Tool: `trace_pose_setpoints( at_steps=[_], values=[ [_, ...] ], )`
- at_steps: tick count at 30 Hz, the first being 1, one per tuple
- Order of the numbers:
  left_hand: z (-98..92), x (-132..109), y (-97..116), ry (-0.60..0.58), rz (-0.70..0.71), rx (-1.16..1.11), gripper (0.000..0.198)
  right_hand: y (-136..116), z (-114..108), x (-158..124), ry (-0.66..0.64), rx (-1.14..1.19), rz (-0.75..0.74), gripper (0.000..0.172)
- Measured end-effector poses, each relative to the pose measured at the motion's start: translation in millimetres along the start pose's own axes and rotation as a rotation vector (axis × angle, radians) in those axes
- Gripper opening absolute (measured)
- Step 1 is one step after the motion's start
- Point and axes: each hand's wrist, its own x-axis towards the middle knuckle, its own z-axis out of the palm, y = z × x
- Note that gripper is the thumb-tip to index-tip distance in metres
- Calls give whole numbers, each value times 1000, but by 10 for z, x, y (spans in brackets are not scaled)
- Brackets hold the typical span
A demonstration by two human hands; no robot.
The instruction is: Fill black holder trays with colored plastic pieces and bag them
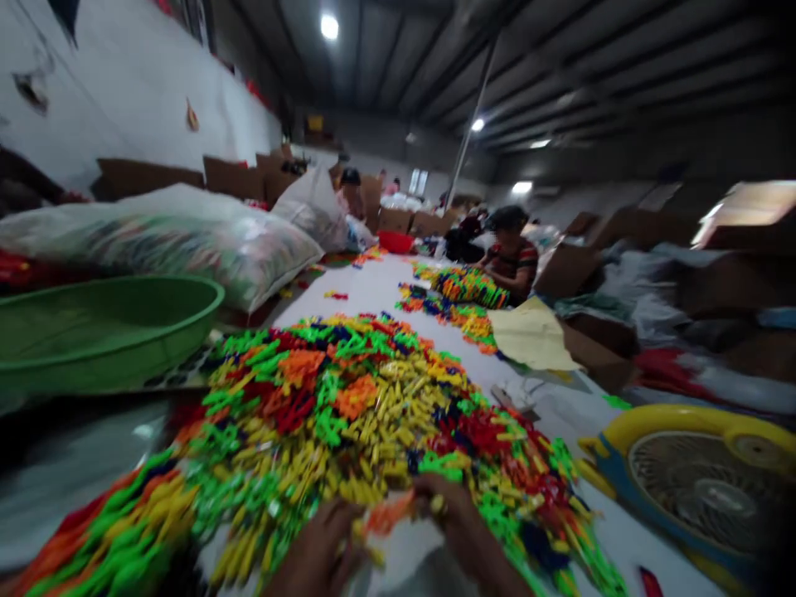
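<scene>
A big heap of small plastic pieces (348,414) in yellow, green, red, orange and blue covers the white table (373,286) in front of me. My left hand (320,551) and my right hand (460,522) meet at the heap's near edge. Their fingers are curled together round an orange piece (389,514). The picture is blurred by motion, so which fingers grip it is unclear.
A green basin (105,327) sits at the left, with stuffed clear bags (186,236) behind it. A yellow and blue fan (702,481) lies at the right. Farther along the table a seated person (510,253) works at another coloured pile (466,286). Cardboard boxes line the walls.
</scene>
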Motion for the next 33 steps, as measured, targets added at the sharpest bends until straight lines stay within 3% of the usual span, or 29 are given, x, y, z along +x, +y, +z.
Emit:
trace_pose_setpoints(
  at_steps=[2, 4, 6, 9, 11, 14, 17, 22, 25, 29, 33],
  values=[
    [-105, -71, -60, 22, -52, 27, 29, 132, -330, -90, 181, -94, 107, 20],
    [-229, -77, -134, 95, -117, 80, 29, 244, -589, -95, 370, -313, 103, 21],
    [-327, -37, -192, 208, -211, 181, 30, 267, -630, -54, 473, -487, 102, 24],
    [-378, 88, -198, 302, -301, 382, 32, 96, -216, 35, 368, -349, 46, 27],
    [-361, 188, -162, 263, -350, 512, 34, -73, 229, 124, 166, -173, -49, 34],
    [-328, 275, -113, 142, -436, 655, 36, -237, 774, 291, -55, -228, -260, 46],
    [-334, 238, -127, 90, -467, 700, 29, -244, 969, 421, -150, -320, -381, 39],
    [-368, 130, -201, 311, -423, 358, 13, -257, 857, 445, -42, -167, -309, 28],
    [-329, 134, -130, 375, -477, 24, 15, -369, 824, 398, 39, 56, -151, 26],
    [-230, 154, 98, 202, -501, -568, 26, -491, 849, 369, 75, 197, 53, 30],
    [-213, 160, 219, 27, -503, -789, 31, -503, 791, 385, -65, 212, -109, 27]
  ],
)
